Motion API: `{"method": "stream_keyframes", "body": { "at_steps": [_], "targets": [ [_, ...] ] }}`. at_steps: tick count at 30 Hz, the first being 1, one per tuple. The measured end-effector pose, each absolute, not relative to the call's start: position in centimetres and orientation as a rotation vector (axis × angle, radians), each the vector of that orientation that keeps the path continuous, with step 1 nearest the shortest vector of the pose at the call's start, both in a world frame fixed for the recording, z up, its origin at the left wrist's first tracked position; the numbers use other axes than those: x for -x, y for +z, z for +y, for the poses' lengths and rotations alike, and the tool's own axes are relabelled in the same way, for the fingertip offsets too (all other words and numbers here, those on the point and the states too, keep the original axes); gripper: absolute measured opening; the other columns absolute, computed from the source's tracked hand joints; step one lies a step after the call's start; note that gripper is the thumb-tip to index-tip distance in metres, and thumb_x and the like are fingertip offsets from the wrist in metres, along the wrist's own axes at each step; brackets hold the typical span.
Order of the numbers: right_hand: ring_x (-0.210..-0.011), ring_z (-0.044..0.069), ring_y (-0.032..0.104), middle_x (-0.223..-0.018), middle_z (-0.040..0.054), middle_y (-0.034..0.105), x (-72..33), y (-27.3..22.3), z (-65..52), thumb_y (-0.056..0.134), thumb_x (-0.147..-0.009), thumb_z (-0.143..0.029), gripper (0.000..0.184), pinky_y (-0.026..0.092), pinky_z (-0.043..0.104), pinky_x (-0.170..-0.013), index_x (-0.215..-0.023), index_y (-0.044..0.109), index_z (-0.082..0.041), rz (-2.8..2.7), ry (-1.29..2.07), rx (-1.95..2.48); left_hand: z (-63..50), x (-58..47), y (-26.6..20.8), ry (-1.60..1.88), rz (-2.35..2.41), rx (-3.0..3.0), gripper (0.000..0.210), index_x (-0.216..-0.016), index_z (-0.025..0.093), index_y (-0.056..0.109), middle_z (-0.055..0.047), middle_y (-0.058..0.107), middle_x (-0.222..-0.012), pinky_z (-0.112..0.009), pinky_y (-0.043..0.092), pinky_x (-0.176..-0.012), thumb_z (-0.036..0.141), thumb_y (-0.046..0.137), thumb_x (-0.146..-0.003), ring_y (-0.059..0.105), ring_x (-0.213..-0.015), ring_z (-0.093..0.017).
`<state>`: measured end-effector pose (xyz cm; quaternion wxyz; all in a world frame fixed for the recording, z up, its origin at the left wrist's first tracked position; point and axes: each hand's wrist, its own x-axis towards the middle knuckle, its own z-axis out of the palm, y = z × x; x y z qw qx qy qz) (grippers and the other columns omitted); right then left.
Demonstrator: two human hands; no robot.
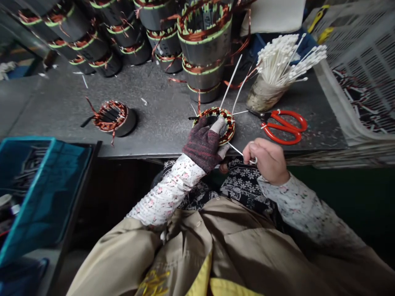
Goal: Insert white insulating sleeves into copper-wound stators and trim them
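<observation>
A motor stator (230,133) with copper windings and a pale green rim lies at the front edge of the bench. My left hand (205,142), in a dark knitted glove with bare or taped fingertips, grips its near side, some fingers reaching into the bore. My right hand (267,159) is ungloved and closed on the end of a white cable tie (235,149), which runs taut from the stator's rim. Other white cable ties (231,82) stick up and out from the winding. Red-handled scissors (284,126) lie just beyond my right hand.
Another wound stator (114,118) stands to the left. Stacked stators (205,41) line the back. Upright cable ties (277,61) fill a holder (262,92) at back right, beside a white plastic basket (336,98). A teal bin (58,181) sits at lower left.
</observation>
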<state>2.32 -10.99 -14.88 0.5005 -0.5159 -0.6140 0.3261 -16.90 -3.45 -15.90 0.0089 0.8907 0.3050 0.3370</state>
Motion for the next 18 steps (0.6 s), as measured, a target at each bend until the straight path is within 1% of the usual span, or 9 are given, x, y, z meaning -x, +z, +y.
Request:
{"method": "stream_keyframes", "body": {
  "at_steps": [4,7,9,13,18],
  "targets": [
    [-0.053,0.013,0.053,-0.057,-0.0012,0.059,-1.2,-15.2,-10.2,0.052,-0.097,-0.04,0.04,0.04,0.031,-0.055,-0.061,0.057,-0.022,-1.332,0.817,1.161,-3.4,16.9,-15.8,1.022,0.98,-2.77,0.072,-0.146,0.011,0.032,-0.017,0.066,-0.127,-0.049,0.044,-0.115,0.035,0.067,-0.086,0.055,-0.135,-0.032],
    [-0.054,0.013,0.051,-0.058,-0.0014,0.058,-0.8,-14.8,-11.1,0.051,-0.098,-0.034,0.039,0.036,0.031,-0.054,-0.062,0.056,-0.022,-1.283,0.762,1.069,-3.4,17.0,-15.7,0.983,0.983,-2.782,0.073,-0.147,0.011,0.031,-0.016,0.067,-0.125,-0.051,0.043,-0.116,0.035,0.065,-0.087,0.058,-0.131,-0.031],
    [-0.053,0.013,0.05,-0.057,-0.0015,0.057,-0.8,-14.3,-12.1,0.053,-0.098,-0.032,0.039,0.035,0.031,-0.053,-0.061,0.056,-0.023,-1.295,0.748,1.1,-3.4,17.1,-15.7,0.953,0.964,-2.785,0.073,-0.149,0.013,0.028,-0.015,0.067,-0.124,-0.051,0.043,-0.117,0.035,0.062,-0.088,0.06,-0.128,-0.03],
    [-0.052,0.013,0.051,-0.055,-0.0011,0.057,-1.1,-14.0,-13.0,0.053,-0.097,-0.035,0.042,0.038,0.031,-0.053,-0.058,0.056,-0.023,-1.315,0.789,1.247,-3.3,17.2,-15.6,0.954,0.926,-2.746,0.075,-0.152,0.014,0.023,-0.014,0.067,-0.124,-0.053,0.04,-0.118,0.033,0.06,-0.089,0.061,-0.127,-0.029],
    [-0.05,0.012,0.051,-0.052,-0.0014,0.057,-1.2,-14.1,-12.6,0.051,-0.094,-0.03,0.042,0.041,0.03,-0.055,-0.053,0.054,-0.022,-1.31,0.79,1.35,-3.4,17.1,-15.5,0.955,0.949,-2.77,0.07,-0.148,0.01,0.028,-0.015,0.07,-0.119,-0.052,0.041,-0.117,0.035,0.059,-0.089,0.064,-0.122,-0.029]
  ]
}}
